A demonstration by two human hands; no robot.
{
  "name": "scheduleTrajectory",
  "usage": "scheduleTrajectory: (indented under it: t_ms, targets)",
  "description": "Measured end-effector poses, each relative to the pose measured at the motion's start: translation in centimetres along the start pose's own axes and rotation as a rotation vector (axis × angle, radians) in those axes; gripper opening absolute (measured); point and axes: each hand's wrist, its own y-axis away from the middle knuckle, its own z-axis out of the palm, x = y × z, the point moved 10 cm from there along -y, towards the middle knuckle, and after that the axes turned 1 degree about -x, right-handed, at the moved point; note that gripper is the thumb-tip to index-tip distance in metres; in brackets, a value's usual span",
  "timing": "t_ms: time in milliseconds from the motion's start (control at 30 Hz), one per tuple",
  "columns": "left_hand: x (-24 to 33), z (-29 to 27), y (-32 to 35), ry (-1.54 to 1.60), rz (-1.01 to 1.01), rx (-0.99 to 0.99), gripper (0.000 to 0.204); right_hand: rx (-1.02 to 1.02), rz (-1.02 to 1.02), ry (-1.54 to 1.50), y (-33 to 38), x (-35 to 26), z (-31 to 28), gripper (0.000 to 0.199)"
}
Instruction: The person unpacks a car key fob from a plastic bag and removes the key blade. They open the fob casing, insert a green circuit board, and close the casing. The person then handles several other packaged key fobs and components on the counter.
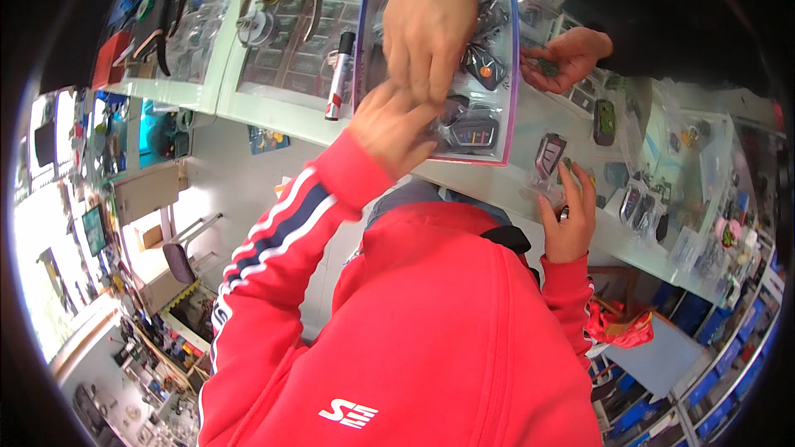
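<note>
A shallow box (512,74) with a blue and purple-pink rim holds several black car key fobs, some in clear bags. My left hand (389,128) reaches over its near left side; its thumb is stretched out, but the other fingers are motion-smeared and meet another person's hand (431,29). Whether it grips anything is unclear. To the right, my right hand (571,215) rests on the glass counter with fingers apart, beside a bagged dark key fob (549,155). That person's other hand (571,58) is palm up, with small dark green pieces in it.
A black-and-white marker (339,74) lies along the box's left side. Farther left is a metal door-handle lock (281,4). On the right of the glass counter (489,182) lie a dark green key fob (605,122) and several bagged fobs (639,205).
</note>
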Motion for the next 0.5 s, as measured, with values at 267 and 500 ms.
scheduleTrajectory:
  t_ms: [267, 500]
  targets:
    - [0.0, -5.0, 2.2, 0.169, -0.007, 0.198, 0.015, 0.086, 0.126, -0.182, 1.1, -0.8, -0.1, 0.031]
    - [3.5, -1.6, 1.8, 0.298, 0.178, 0.073, 0.014, 0.106, 0.198, -0.277, 1.5, -1.4, 0.3, 0.026]
